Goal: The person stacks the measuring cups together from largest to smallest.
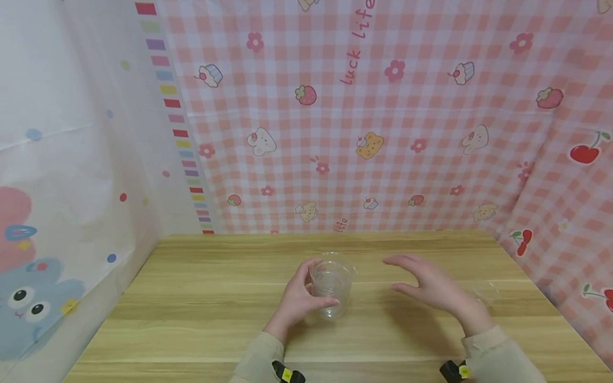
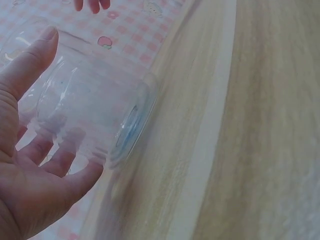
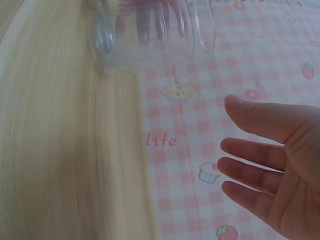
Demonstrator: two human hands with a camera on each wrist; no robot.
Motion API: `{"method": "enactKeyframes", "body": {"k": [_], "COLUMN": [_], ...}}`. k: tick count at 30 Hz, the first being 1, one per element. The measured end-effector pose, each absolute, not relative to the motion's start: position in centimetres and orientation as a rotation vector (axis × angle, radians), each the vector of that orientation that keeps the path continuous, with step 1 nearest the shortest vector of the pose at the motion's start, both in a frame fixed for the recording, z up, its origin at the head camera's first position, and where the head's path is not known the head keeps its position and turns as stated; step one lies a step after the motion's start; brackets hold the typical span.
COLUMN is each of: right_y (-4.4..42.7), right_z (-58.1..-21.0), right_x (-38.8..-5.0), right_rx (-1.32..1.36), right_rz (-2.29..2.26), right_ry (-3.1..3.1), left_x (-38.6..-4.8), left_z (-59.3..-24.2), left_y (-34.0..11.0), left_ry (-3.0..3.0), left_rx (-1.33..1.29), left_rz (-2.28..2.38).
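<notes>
My left hand (image 1: 300, 298) grips a clear plastic cup (image 1: 342, 292) near the middle of the table, thumb on the near side and fingers around the far side. The cup stands roughly upright, its wide rim at the top. More than one edge shows at the rim; whether a second cup is nested inside, I cannot tell. In the left wrist view the cup (image 2: 95, 95) looks see-through, with fingers visible behind its wall. To the right, my right hand (image 1: 431, 284) hovers above the table, apart from the cup, its fingers spread and holding nothing.
A faint clear, round-edged object (image 1: 486, 290), perhaps a lid, lies on the wooden table (image 1: 191, 319) beyond my right wrist. A pink checked cloth (image 1: 335, 122) hangs behind the table, and a white patterned sheet (image 1: 86, 170) hangs at the left.
</notes>
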State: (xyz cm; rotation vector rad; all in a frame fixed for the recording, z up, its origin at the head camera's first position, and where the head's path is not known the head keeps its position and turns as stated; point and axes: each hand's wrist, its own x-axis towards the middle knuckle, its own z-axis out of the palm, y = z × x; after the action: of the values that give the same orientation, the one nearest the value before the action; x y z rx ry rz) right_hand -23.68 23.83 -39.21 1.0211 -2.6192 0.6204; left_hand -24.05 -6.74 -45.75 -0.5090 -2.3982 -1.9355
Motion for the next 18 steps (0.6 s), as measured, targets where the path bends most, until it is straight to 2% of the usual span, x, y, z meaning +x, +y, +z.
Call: {"method": "enactKeyframes", "body": {"k": [3,18], "right_y": [24.5,27.5], "right_z": [-39.3,-39.2], "right_x": [-23.5,-23.0], "right_rx": [1.008,0.915], "right_rz": [0.634,0.634], "right_ry": [-2.618,-2.648], "left_x": [-24.9,-25.0], "left_z": [-47.1,-47.2], "left_y": [-6.8,-6.9], "left_ry": [-2.414,-2.419], "left_rx": [-0.502,-0.501], "left_rz": [-1.93,-1.926]}}
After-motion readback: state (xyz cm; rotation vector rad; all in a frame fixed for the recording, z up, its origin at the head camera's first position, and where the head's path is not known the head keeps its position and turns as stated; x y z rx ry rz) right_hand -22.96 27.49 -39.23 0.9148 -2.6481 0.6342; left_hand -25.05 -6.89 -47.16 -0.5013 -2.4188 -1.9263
